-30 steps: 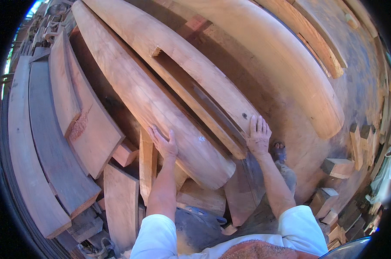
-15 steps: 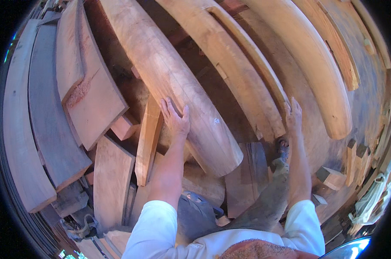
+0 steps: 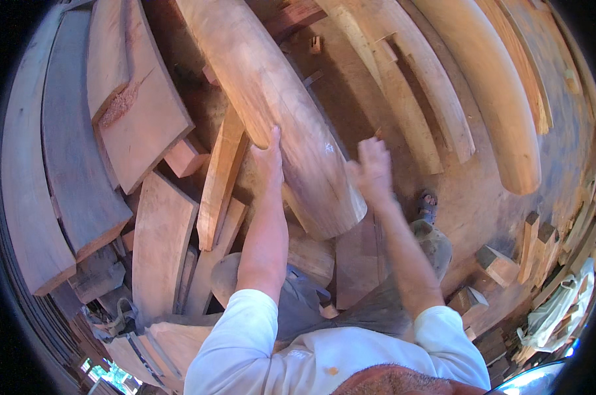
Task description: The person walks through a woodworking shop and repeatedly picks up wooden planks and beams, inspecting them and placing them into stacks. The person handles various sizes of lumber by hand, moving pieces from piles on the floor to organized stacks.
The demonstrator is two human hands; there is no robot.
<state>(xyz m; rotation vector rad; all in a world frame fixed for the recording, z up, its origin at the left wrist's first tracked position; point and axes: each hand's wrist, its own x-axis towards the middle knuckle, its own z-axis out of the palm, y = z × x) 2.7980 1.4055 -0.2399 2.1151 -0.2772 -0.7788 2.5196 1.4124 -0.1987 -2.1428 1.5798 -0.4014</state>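
Note:
A thick, rounded wooden post (image 3: 281,112) lies slantwise in front of me, with a pale chalk-like mark near its near end. My left hand (image 3: 268,161) grips its left side, one digit on top and the other fingers mostly out of sight below the edge. Close to the right side of the same end is my right hand (image 3: 373,170), raised and smeared by motion; whether it touches the post I cannot make out. Farther right lie a long rounded timber (image 3: 436,79) and a narrower strip of wood (image 3: 403,108), side by side on the floor.
Another smooth rounded post (image 3: 502,99) lies at the right. Wide planks (image 3: 81,138) are stacked on the left, with reddish shavings (image 3: 119,107). An upright-looking squared beam (image 3: 220,178) leans under the post. Small blocks (image 3: 497,264) and a whitish plastic bag (image 3: 561,306) sit at lower right.
My right hand has come off the long timber and moved left to the post's end. That timber and strip now lie farther right. My left hand went from flat on top to the post's side.

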